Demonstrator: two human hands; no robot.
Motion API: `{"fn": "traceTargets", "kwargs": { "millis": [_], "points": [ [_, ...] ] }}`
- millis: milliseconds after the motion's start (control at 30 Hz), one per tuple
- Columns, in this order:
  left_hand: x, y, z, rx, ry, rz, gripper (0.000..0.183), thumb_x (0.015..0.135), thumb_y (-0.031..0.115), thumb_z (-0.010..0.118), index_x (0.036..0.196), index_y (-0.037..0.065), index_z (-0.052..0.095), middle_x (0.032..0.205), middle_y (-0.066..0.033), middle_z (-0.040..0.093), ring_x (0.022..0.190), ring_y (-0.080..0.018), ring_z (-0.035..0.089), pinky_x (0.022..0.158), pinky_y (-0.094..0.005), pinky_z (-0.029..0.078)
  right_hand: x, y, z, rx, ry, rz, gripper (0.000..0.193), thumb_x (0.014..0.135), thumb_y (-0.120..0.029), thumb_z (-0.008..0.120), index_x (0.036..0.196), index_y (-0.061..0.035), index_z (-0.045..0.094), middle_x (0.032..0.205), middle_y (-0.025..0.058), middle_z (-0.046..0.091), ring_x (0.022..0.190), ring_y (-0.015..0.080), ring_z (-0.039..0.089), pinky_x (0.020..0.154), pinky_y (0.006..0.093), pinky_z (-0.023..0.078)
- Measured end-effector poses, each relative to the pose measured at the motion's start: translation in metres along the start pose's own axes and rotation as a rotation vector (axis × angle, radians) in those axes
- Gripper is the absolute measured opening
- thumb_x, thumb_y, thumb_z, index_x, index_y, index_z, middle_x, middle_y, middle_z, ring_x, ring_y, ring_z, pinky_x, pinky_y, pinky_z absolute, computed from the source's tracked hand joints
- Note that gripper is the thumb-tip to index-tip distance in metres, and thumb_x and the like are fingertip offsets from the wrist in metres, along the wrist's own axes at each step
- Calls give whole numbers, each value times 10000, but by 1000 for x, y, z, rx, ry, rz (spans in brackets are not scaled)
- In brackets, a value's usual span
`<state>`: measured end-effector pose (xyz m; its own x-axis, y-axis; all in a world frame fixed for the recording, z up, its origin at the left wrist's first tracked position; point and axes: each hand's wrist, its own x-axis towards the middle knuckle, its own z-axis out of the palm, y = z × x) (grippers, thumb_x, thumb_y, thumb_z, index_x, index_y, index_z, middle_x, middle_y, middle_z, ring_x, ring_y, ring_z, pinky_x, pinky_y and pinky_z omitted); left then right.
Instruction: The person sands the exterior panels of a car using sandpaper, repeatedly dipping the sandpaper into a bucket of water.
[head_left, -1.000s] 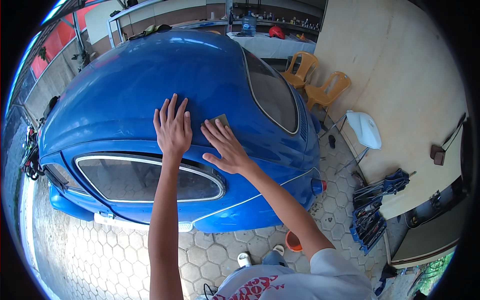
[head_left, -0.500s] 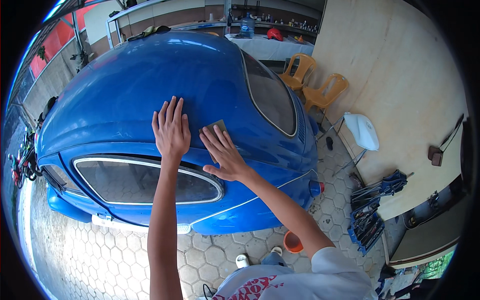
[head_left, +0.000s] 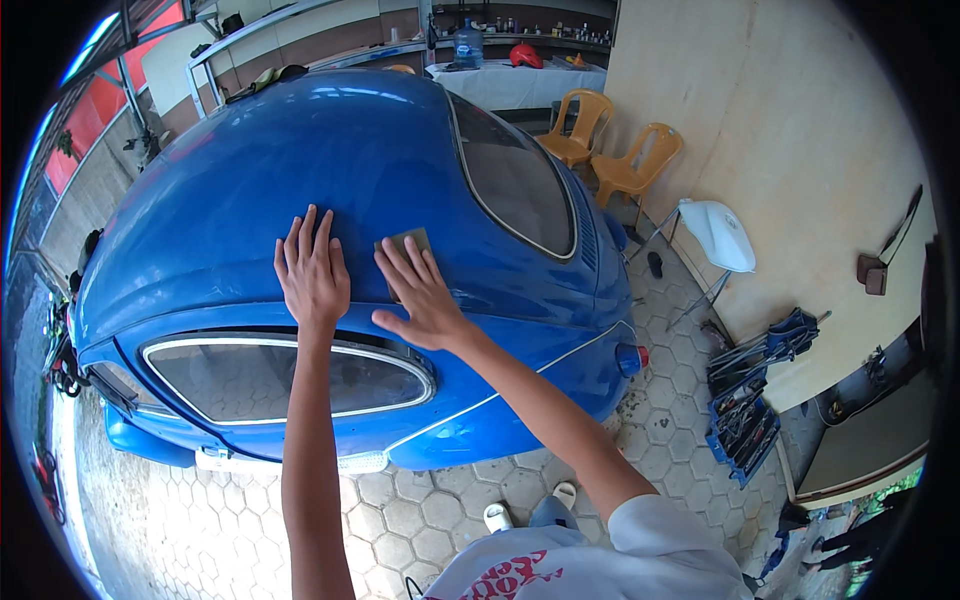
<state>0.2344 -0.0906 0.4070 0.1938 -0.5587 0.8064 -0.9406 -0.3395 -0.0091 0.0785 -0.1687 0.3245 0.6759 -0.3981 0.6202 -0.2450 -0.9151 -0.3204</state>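
Two bare hands lie on the blue car [head_left: 230, 225] in front of me, near the lower edge of its roof [head_left: 300, 130], above the rear corner of the side window [head_left: 220, 380]. The left hand [head_left: 314, 280] rests flat, its fingers slightly spread and gripping nothing. Just beside it, nearer the edge of the rear window [head_left: 515, 185], the right hand [head_left: 425, 305] partly covers a thin grey-brown sheet [head_left: 416, 240], one corner poking out past the fingertips; those fingers are straight, laid over it rather than clenched. I reckon the sheet could slip loose or fold, since only flat pressure seems to hold it. If it is abrasive, which I cannot tell from here, leaning on the fingertips alone could mark the paint unevenly, and straying too far right could scuff the edge of the rear window.
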Motion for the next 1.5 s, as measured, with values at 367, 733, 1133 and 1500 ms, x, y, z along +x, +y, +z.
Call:
{"fn": "traceTargets", "kwargs": {
  "millis": [367, 733, 1133, 1500],
  "points": [
    [2, 8, 3, 77, -28, 3, 406, 1030, 295, 380, 1372, 203, 578, 1483, -30, 491, 1396, -256, 405, 1176, -474, 229, 94, 83, -45, 16, 165, 252, 889, 943, -711, 355, 1521, -37, 315, 1593, 184, 270, 1490, 394, 168, 1207, 492, 158],
    [-1, -5, 6, 61, 19, 18, 404, 1003, 262, 406, 1341, 169, 606, 1445, -60, 533, 1367, -282, 444, 1168, -485, 234, -14, 5, -7, 2, 30, -119, 929, 902, -741, 406, 1546, -82, 287, 1614, 132, 242, 1506, 364, 124, 1220, 500, 117],
    [-3, -8, 7, 22, 29, -19, 405, 1006, 240, 401, 1353, 148, 588, 1443, -56, 535, 1368, -267, 445, 1166, -471, 239, 85, 25, -5, 56, 176, 4, 916, 931, -721, 372, 1513, -14, 329, 1589, 169, 288, 1488, 400, 171, 1204, 514, 132],
    [1, -1, 5, 66, 9, 13, 400, 1023, 257, 394, 1372, 181, 572, 1466, -38, 513, 1377, -272, 436, 1161, -473, 253, 66, 57, -37, 5, 111, 178, 964, 907, -786, 294, 1553, -70, 259, 1622, 154, 207, 1501, 391, 116, 1211, 514, 137]
  ]
}}
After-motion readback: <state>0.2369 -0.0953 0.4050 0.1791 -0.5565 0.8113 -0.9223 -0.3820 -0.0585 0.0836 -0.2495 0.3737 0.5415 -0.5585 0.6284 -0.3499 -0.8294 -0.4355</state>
